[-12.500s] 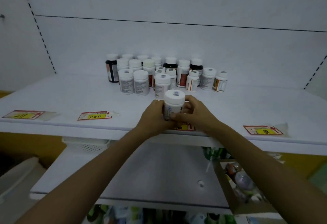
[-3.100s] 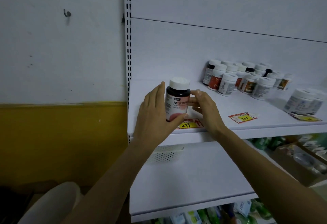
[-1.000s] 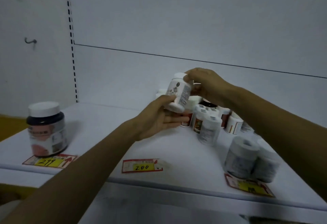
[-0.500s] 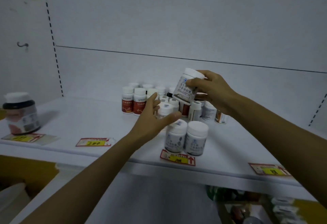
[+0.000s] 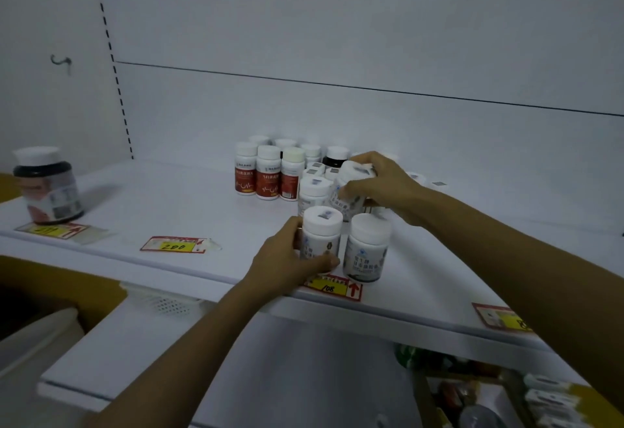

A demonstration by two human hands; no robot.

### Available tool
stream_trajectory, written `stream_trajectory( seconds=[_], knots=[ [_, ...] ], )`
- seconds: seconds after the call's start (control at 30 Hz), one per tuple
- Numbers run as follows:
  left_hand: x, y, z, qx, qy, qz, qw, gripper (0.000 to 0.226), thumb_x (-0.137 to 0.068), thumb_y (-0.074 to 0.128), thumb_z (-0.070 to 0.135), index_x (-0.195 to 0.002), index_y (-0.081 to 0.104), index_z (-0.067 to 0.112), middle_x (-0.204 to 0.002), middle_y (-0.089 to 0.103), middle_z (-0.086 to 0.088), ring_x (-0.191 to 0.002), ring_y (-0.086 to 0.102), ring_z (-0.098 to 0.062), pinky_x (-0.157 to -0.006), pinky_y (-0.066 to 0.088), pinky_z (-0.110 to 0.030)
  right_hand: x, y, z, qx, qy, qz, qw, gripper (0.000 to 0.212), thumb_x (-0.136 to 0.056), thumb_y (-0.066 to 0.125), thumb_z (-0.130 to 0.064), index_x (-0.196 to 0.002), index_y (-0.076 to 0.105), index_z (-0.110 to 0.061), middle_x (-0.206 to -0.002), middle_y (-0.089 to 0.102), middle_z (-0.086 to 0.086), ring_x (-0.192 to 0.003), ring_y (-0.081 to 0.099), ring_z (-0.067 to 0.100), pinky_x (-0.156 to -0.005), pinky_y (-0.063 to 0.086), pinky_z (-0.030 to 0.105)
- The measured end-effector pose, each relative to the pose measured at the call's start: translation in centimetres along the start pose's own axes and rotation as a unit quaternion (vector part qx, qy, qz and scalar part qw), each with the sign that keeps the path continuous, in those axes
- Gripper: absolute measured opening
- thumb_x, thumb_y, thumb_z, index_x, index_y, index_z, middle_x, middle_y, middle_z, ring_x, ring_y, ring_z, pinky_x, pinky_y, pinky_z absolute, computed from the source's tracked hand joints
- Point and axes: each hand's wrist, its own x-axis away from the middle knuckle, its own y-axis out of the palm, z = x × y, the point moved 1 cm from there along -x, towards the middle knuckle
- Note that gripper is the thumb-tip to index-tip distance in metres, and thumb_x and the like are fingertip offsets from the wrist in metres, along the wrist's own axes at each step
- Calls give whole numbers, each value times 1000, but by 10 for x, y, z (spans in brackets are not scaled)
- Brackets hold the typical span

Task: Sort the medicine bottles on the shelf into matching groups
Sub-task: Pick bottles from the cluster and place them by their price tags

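Medicine bottles crowd the middle of the shelf [image 5: 189,204], and the sorting is clearly under way: two white ones already stand side by side at the front edge, right above a price tag [image 5: 332,287], which reads as a group being built where its label sits. The left hand [image 5: 287,263] wraps the left white bottle [image 5: 320,241] of that pair, its grip closed around the body with the thumb across the label, likely steadying or nudging it to keep the pair tidy. The right hand [image 5: 378,187] comes in from behind with a tilted white bottle [image 5: 351,191], grip clamped over its cap and shoulder, held just behind the front pair; my guess is it joins them as a third match. The right white bottle [image 5: 366,248] stands free, touching nothing but the shelf. Further back, three red-labelled bottles [image 5: 266,174] line up shoulder to shoulder, another set by the look of it, with mixed bottles behind them unsorted. Off by the left front corner, a big dark jar [image 5: 47,184] stands alone over its own tag, well apart from everything.
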Motion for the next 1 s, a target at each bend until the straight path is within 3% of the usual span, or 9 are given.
stream_trajectory(
  seconds=[0.07,0.17,0.3,0.43,0.6,0.77,0.87,0.9,1.0],
  knots=[
    [1,1,-1,-5,-5,6,1000,71,-67,76,44,-126,41,27,-126,57,7,-107,58,-12,-93,51,-35,-3,5,2,40,25,-45,998,47,-77,75,-17,-116,48,-20,-91,54,-6,-75,54,5,-72,52,28],
    [0,5,-2,-32,4,21,999,74,-66,76,47,-129,40,30,-131,53,6,-110,56,-12,-94,49,-32,-9,12,4,81,35,-75,993,46,-79,73,-27,-118,50,-20,-100,56,-5,-79,53,3,-66,46,19],
    [-1,9,-2,-69,5,10,998,71,-70,72,49,-131,37,34,-135,49,6,-117,54,-15,-99,45,-35,-13,16,3,109,48,-94,988,46,-79,72,-30,-121,56,-19,-117,59,0,-93,57,13,-78,50,27],
    [-1,9,0,-79,16,-16,997,71,-74,69,47,-135,34,35,-137,50,9,-120,53,-13,-98,41,-29,-10,16,0,110,59,-134,983,41,-89,61,-28,-128,54,-18,-123,54,-3,-106,50,15,-87,42,26],
    [0,9,0,-101,14,-46,994,71,-74,66,54,-135,33,38,-134,54,10,-116,57,-12,-98,46,-34,-6,16,-2,144,63,-107,982,50,-94,54,-23,-135,43,4,-143,42,21,-127,47,35,-107,41,41],
    [2,9,4,-74,22,-45,996,80,-70,69,54,-137,28,39,-137,51,10,-119,54,-12,-101,45,-38,-2,19,-7,144,53,-98,983,54,-93,57,-28,-132,45,7,-139,47,23,-106,57,33,-92,47,37],
    [3,5,8,-16,22,-35,999,88,-64,67,62,-138,25,38,-140,46,13,-121,50,-10,-101,45,-35,-7,17,-8,138,27,-23,990,49,-89,61,-36,-121,52,-1,-128,56,20,-93,58,28,-89,51,38],
    [3,3,9,3,13,-30,999,86,-66,63,65,-138,25,37,-141,45,13,-121,49,-10,-101,43,-35,-10,16,-10,138,14,1,990,43,-89,61,-37,-115,53,-4,-123,59,19,-88,57,23,-86,52,37],
    [1,-3,10,75,-24,-41,996,62,-88,43,55,-143,24,32,-140,40,13,-122,44,-10,-101,38,-31,-16,14,-19,159,-28,13,987,45,-90,62,-27,-111,56,12,-123,53,35,-79,43,24,-65,42,28]
  ],
)
